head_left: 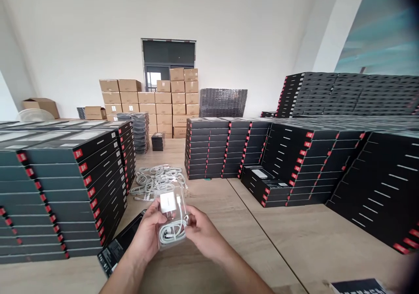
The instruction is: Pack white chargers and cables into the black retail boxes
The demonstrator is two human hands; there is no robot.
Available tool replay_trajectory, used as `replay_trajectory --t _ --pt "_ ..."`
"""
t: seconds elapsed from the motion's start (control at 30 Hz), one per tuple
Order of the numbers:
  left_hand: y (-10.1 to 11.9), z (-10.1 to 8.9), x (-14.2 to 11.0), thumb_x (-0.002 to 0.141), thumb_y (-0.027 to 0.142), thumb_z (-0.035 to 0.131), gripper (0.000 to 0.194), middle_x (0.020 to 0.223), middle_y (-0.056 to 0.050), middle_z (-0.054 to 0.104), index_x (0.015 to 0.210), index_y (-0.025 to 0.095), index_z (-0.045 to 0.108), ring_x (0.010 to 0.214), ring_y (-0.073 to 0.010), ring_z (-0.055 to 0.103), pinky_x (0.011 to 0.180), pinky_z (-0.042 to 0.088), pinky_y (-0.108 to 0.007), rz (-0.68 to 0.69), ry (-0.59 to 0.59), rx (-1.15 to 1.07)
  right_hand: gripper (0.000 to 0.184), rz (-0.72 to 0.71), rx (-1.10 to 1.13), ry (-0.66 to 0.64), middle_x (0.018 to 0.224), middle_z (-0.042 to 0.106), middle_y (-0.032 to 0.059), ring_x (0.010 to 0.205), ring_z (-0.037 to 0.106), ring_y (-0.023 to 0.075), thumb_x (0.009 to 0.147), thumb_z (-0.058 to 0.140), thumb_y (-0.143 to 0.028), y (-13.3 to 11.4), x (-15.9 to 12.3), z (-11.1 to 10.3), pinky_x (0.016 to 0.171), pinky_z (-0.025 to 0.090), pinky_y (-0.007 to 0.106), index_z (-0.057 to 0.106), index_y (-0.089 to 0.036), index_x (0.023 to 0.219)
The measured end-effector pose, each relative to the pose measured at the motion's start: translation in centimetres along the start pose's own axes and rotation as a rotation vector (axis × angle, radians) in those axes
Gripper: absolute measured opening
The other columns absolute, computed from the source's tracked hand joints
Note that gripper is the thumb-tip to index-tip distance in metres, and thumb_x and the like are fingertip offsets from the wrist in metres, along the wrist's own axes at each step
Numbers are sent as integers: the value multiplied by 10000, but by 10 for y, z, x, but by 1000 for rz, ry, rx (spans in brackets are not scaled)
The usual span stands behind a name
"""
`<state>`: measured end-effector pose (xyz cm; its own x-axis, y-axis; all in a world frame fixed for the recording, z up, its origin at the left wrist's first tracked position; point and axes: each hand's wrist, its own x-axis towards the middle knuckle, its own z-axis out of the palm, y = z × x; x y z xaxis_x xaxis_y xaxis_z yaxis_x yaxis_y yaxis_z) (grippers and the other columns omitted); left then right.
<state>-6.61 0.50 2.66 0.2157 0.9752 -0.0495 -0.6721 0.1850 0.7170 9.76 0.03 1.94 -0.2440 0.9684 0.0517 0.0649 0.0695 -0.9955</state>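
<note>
Between my two hands I hold a clear plastic tray [163, 243] above the table. A white charger plug [168, 201] sits in its upper part, and a coiled white cable [173, 232] lies in the lower part, one end running up the right side. My left hand [149, 226] grips the tray's left edge, thumb near the plug. My right hand [201, 228] closes on the right edge, with fingertips by the cable. Just beyond the tray lies a heap of white cables [157, 178]. A black box [119, 243] is partly hidden under my left forearm.
Tall stacks of black boxes [98, 189] stand at the left, and more black stacks [212, 150] at the centre and right. One low black box [265, 187] has white items showing on top. Brown cartons [163, 108] are piled by the back wall. A seam crosses the wooden table [235, 233].
</note>
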Motion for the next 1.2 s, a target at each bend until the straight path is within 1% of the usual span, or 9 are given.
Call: replay_trajectory --t 0.23,0.37,0.47,0.57,0.67,0.77,0.9,1.0,1.2 --pt "1 4 -1 517 48 587 467 753 -32 694 963 185 618 662 -196 649 605 511 -305 2 -17 22 513 -7 -102 -20 793 648 -15 661 536 131 698 593 -101 -2 -5 -3 580 371 232 602 -222 1196" --pt "2 0 0 525 46 587 452 768 -33 697 950 193 634 686 -180 633 631 520 -311 -31 22 29 562 48 44 -108 899 668 -2 797 611 169 690 676 -162 -4 -7 -12 696 446 264 577 -240 1238" --pt "2 -1 -2 527 48 585 459 762 -21 692 955 202 642 693 -177 626 638 517 -310 -62 36 46 608 85 187 -53 983 666 37 883 637 204 755 679 -304 -6 -4 -17 742 485 305 495 -217 1329" --pt "0 3 -6 513 50 583 452 765 -26 685 941 173 657 658 -163 605 599 489 -275 -125 -57 101 663 54 277 79 967 663 36 799 658 192 817 629 -449 -8 0 -21 673 516 314 394 -245 1403" --pt "1 8 -10 550 80 631 453 864 -54 693 996 153 651 687 -170 616 607 469 -265 -148 -199 194 611 14 275 32 823 654 -11 658 662 177 796 671 -462 -10 0 -26 586 535 311 468 -273 1341" --pt "11 3 -8 665 225 698 585 1096 -73 657 1227 228 534 957 -239 636 842 476 -348 74 -89 416 428 34 277 82 739 671 -12 601 673 190 778 699 -403 -10 2 -36 536 542 311 600 -229 1157" --pt "27 -23 2 683 389 692 616 1346 -110 521 1256 261 506 1286 -324 446 1079 293 -463 413 214 1177 357 51 513 433 747 704 2 623 677 173 765 710 -300 -4 9 -53 572 561 303 579 -224 1088" --pt "28 -46 6 575 401 731 621 1458 -146 422 1159 237 593 1375 -414 301 1103 184 -555 304 275 1635 386 37 604 505 761 696 -17 693 686 160 774 686 -273 2 12 -60 681 583 321 536 -252 1128" --pt "21 -59 4 477 366 743 545 1111 -167 662 990 205 652 1139 -441 541 982 349 -525 127 256 1633 632 2 763 435 845 699 -26 769 687 174 717 755 -223 2 10 -41 770 581 360 461 -290 1272"
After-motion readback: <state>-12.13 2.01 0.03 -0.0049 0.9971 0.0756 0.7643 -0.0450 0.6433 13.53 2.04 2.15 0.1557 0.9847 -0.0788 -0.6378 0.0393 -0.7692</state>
